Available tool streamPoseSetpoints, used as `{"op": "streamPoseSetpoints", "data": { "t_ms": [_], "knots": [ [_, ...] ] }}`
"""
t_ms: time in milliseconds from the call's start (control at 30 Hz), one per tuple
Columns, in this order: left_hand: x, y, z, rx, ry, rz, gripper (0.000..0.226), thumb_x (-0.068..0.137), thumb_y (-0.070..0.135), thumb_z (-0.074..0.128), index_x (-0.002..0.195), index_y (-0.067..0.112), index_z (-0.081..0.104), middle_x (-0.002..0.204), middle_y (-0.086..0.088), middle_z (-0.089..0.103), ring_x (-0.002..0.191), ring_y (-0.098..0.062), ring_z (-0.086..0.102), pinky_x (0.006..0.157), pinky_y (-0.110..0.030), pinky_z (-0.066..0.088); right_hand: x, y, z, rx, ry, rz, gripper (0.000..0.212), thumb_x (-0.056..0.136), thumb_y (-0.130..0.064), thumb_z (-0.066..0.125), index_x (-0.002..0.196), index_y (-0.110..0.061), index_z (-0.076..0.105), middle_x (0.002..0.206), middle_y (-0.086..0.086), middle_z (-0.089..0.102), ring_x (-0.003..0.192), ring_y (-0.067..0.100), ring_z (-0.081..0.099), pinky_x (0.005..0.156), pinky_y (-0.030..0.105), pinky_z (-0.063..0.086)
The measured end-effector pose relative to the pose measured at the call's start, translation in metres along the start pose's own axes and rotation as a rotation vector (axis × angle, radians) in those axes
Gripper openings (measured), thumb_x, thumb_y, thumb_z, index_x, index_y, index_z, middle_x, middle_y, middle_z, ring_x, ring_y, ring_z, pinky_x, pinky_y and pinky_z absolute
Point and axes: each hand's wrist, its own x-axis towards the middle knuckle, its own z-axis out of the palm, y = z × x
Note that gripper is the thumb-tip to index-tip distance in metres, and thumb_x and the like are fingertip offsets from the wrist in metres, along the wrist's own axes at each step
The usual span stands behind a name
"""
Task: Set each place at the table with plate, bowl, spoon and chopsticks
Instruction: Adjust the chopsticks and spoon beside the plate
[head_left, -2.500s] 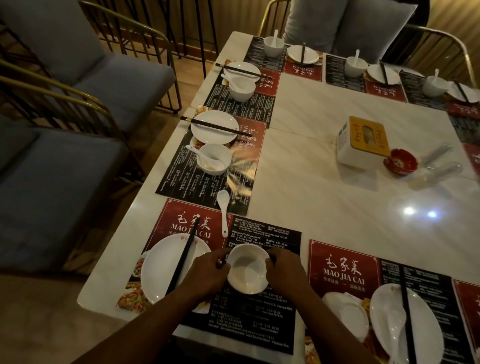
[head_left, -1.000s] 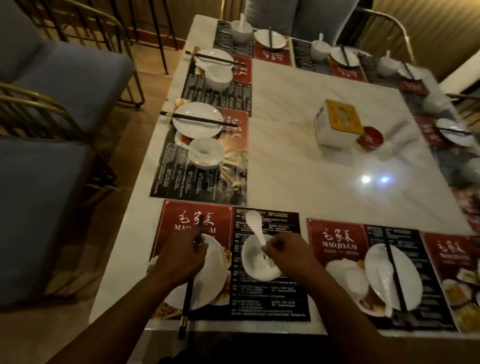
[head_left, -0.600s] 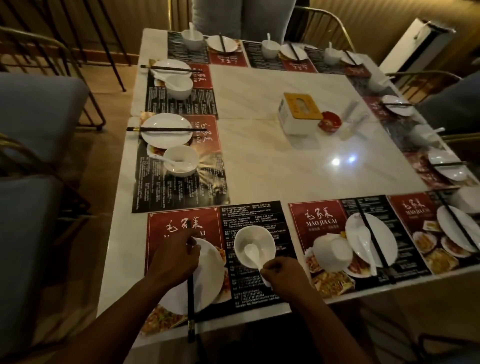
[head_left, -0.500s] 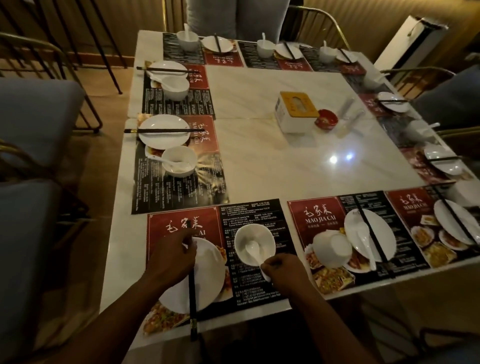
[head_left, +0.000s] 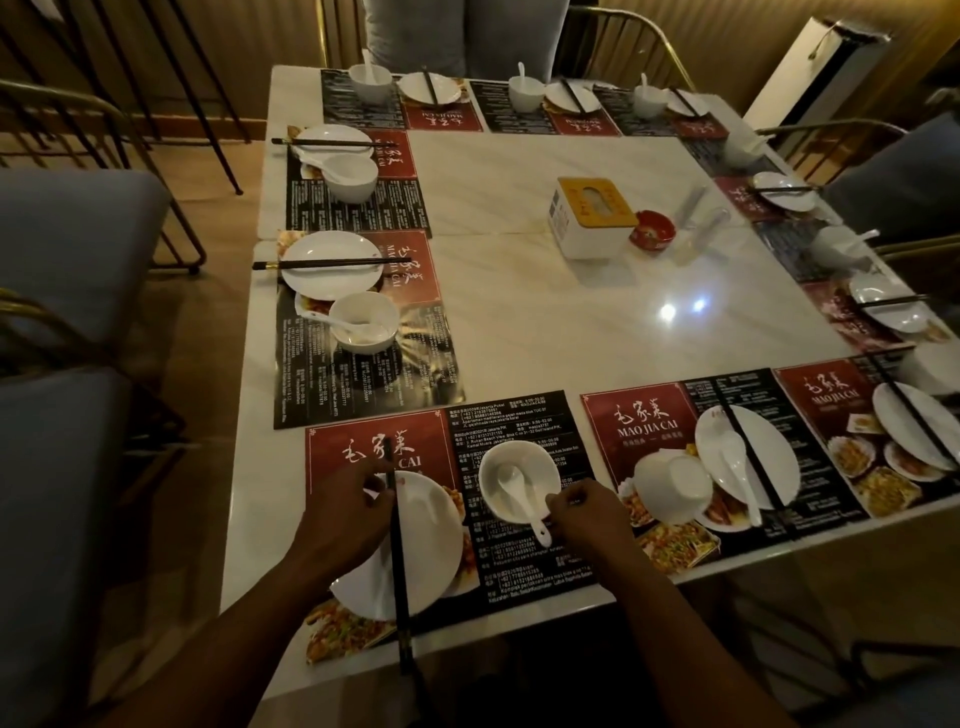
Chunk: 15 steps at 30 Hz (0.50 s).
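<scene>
The near-left place has a red and black placemat (head_left: 519, 415). On it lies a white plate (head_left: 431, 545), jutting slightly over the table's near edge. My left hand (head_left: 345, 512) pinches a pair of black chopsticks (head_left: 397, 571) that lie lengthwise across the plate, their near ends past the table edge. Just right of the plate stands a white bowl (head_left: 519, 467) with a white spoon (head_left: 522, 493) in it, handle pointing towards me. My right hand (head_left: 587, 514) is at the bowl's near right rim with fingers loosely curled; the spoon handle lies free beside it.
One place to the right, an upside-down bowl (head_left: 670, 486) sits beside a plate (head_left: 774, 467) bearing a spoon and chopsticks. Set places line the left, far and right sides. A tissue box (head_left: 592, 215) and red dish (head_left: 652, 231) stand mid-table. Grey chairs (head_left: 62, 249) are at left.
My right hand put the spoon into the bowl, let go of its handle and slid to the bowl's rim. My left hand took the chopsticks and keeps them on the plate.
</scene>
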Motion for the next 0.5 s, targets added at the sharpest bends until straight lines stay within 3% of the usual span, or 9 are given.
{"op": "streamPoseSetpoints", "data": {
  "t_ms": [267, 500],
  "knots": [
    [0.0050, -0.0057, -0.0037, 0.026, 0.009, -0.036, 0.035, 0.093, 0.019, 0.067, 0.128, 0.019, 0.060, 0.112, 0.000, 0.068, 0.082, -0.004, 0.059, 0.064, -0.011, 0.040, -0.0006, 0.0001, 0.0051, -0.015, -0.093, 0.051, 0.022, 0.078, -0.011, 0.075, 0.093, -0.015, 0.059, 0.097, 0.009, 0.065, 0.080, 0.025, 0.071, 0.058, 0.033, 0.062],
    [0.0069, -0.0031, -0.0023, 0.015, 0.005, -0.033, 0.033, 0.093, 0.020, 0.067, 0.125, 0.022, 0.061, 0.106, 0.006, 0.065, 0.081, -0.001, 0.058, 0.063, -0.011, 0.040, 0.0023, 0.0047, 0.0084, -0.007, -0.083, 0.032, 0.021, 0.080, -0.016, 0.074, 0.093, -0.020, 0.059, 0.099, 0.006, 0.064, 0.082, 0.023, 0.070, 0.058, 0.033, 0.062]
  ]
}}
